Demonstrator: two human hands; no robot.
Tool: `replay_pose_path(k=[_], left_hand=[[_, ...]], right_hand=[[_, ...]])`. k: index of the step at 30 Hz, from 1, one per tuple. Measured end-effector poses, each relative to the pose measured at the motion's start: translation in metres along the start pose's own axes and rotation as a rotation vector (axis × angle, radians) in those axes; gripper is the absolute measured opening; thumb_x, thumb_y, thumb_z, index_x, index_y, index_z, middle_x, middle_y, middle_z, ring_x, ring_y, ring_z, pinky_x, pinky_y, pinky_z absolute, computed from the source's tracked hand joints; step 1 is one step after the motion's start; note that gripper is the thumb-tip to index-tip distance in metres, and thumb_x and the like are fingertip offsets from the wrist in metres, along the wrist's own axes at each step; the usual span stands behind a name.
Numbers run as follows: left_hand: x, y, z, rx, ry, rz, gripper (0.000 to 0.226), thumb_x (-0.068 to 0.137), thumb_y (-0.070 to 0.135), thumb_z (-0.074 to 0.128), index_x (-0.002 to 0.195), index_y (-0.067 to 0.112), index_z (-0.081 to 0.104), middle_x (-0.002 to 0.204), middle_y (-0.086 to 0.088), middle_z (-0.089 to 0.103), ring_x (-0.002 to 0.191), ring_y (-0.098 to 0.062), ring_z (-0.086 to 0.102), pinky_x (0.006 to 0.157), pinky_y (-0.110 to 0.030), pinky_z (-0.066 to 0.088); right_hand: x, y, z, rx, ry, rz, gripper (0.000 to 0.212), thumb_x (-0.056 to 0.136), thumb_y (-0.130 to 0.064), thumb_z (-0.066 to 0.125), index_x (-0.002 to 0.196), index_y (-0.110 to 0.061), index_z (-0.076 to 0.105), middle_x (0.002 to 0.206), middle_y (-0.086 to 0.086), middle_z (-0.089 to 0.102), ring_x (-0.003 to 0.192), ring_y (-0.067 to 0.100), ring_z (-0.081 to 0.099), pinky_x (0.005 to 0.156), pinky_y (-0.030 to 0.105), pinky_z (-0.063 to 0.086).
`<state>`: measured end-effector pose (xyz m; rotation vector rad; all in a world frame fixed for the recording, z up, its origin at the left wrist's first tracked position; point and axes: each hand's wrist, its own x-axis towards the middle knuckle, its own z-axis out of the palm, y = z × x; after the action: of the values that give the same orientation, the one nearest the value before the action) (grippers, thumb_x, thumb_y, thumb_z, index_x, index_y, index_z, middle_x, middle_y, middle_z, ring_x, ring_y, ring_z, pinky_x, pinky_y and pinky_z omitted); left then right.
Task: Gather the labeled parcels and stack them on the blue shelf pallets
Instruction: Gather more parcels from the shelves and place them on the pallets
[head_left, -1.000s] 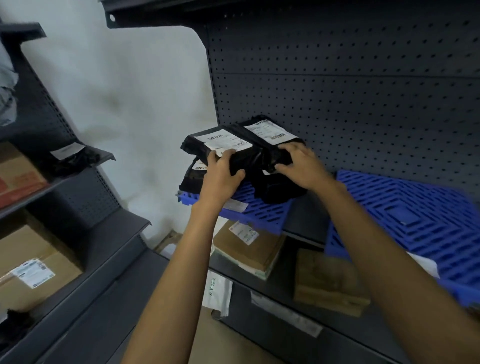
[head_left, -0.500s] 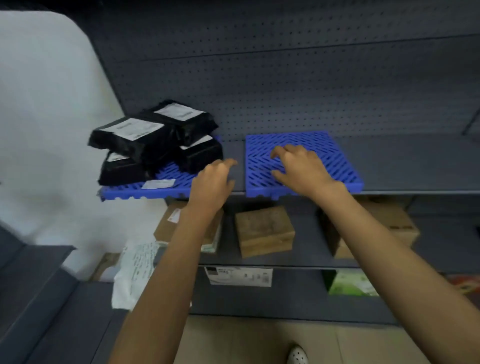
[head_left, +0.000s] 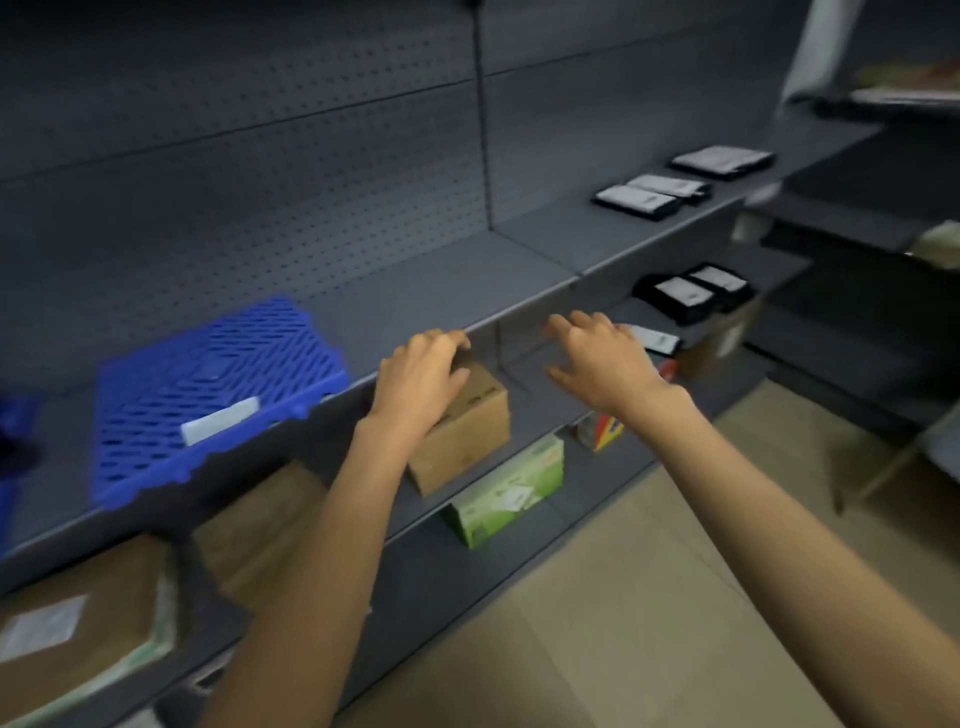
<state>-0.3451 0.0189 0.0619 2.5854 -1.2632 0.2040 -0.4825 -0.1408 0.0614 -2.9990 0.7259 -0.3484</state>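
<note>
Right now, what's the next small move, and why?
Probably reach the right hand to the black labeled parcel just past its fingers: that hand is open and empty, the parcel is the nearest one, and the blue pallet carries no parcel.

At centre left I see a bright blue pallet (head_left: 218, 384) with a lattice of slanted slots and a white strip (head_left: 221, 420) at its front. The back panel (head_left: 260, 182) is dark grey, dotted with holes. At upper right, black parcels (head_left: 636, 200) carry white labels. At centre sits a brown box (head_left: 467, 421), and below it a green-and-white carton (head_left: 509, 488).
</note>
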Motion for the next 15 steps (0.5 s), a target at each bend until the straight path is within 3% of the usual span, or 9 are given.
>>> replay_pose_path(k=[9,15], left_hand=[[0.057,0.274,0.081,-0.036,-0.091,0.314,0.032,0.091,0.033,0.060,0.123,0.026,0.060,0.126,-0.005,0.061,0.114,-0.033,0.059,0.085,-0.041,0.047],[0.081,0.411,0.125,-0.067,-0.116,0.528,0.027,0.092,0.032,0.062,0.118,0.024,0.063,0.120,-0.004,0.065,0.108,-0.030,0.061,0.071,-0.035,0.038]], right_hand=[[-0.122,0.262,-0.032,-0.072,-0.065,0.325,0.042,0.092,-0.035,0.054,0.128,-0.014,0.048,0.123,0.011,0.056,0.117,0.036,0.051,0.091,0.044,0.042],[-0.180,0.376,-0.046,-0.051,-0.054,0.495,0.040,0.094,-0.035,0.054,0.128,-0.017,0.048,0.124,0.009,0.056,0.115,0.034,0.052,0.093,0.046,0.044]])
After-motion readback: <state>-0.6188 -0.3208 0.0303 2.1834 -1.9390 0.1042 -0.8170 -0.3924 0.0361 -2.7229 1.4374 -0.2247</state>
